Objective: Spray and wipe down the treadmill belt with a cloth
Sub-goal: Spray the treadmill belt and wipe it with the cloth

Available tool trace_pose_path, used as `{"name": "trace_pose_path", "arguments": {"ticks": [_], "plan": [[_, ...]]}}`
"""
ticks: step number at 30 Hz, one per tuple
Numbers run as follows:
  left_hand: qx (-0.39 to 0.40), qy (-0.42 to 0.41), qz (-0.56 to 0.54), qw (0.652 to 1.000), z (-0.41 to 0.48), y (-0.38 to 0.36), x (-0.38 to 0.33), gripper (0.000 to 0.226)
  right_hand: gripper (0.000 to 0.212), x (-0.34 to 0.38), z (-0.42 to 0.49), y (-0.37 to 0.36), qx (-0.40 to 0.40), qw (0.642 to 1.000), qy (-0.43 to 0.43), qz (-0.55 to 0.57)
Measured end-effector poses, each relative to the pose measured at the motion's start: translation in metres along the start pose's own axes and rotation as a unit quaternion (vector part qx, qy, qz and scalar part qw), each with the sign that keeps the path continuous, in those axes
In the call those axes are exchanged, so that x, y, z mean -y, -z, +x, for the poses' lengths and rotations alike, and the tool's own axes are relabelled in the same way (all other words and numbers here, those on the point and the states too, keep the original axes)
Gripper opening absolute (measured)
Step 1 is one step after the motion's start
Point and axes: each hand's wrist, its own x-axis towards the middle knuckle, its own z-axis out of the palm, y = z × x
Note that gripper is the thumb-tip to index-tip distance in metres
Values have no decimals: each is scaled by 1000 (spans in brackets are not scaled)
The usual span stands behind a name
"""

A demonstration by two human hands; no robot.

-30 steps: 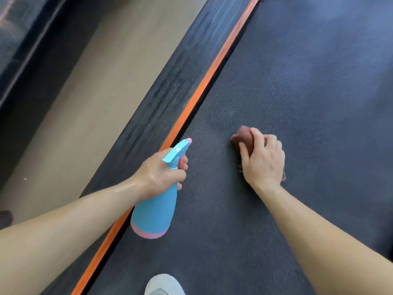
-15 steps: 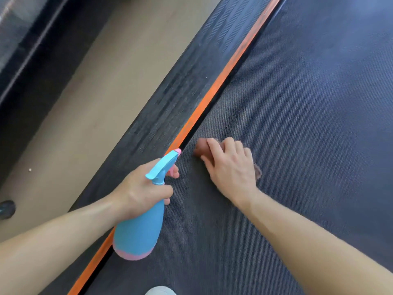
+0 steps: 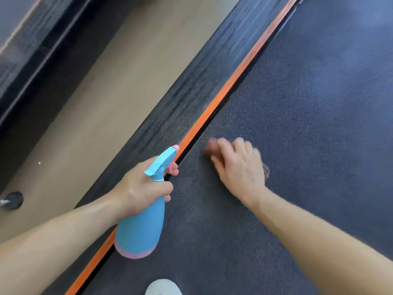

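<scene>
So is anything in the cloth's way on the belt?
Nothing visible. The right hand holds the cloth on the belt, and the spray bottle is held off to the side by the left hand.

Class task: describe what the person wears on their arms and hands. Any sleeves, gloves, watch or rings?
Both the left forearm and right forearm are bare to the frame edge: no sleeve or cuff. The left hand and right hand wear no gloves; no watch, bracelet or ring shows, though the right hand is blurred.
</scene>
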Motion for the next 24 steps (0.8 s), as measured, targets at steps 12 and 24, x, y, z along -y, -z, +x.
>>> {"name": "trace_pose_path", "arguments": {"ticks": [12, 24], "plan": [[1, 22, 19, 1000, -6, -5, 8, 61, 44, -43, 93, 2, -49, 988, -147, -16], [25, 34, 34, 999, -9, -6, 10, 66, 43, -29, 99, -5, -28, 997, -66, -36]]}}
